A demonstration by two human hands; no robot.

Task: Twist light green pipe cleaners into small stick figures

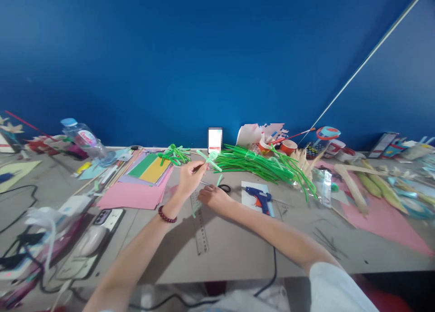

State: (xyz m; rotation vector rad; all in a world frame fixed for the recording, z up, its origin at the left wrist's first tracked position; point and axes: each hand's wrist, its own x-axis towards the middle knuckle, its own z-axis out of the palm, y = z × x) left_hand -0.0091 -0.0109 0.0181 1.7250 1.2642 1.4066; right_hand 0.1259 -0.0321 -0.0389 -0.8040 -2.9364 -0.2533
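Note:
My left hand point(190, 175) is raised a little above the table, thumb and fingertips pinched on a light green pipe cleaner shape point(213, 156) with short arms sticking out. Lower and to the right, my right hand point(213, 197) rests at the tabletop with bent, closed fingers; what they grip, if anything, is hidden. Under and beside it lies a clear ruler point(201, 235), with a light green piece point(195, 207) across its upper part. The black handle of a pair of scissors point(224, 188) shows just past my right hand, near another short light green piece point(219, 180).
Green pipe cleaners point(251, 162) lie in a long bundle behind my hands, with a smaller green pile point(175, 154) to the left. A blue glue gun point(260, 197) is on the right, its cord hanging over the front edge. Pink paper point(132, 196), a phone point(110, 219) and a bottle point(84, 137) are leftward.

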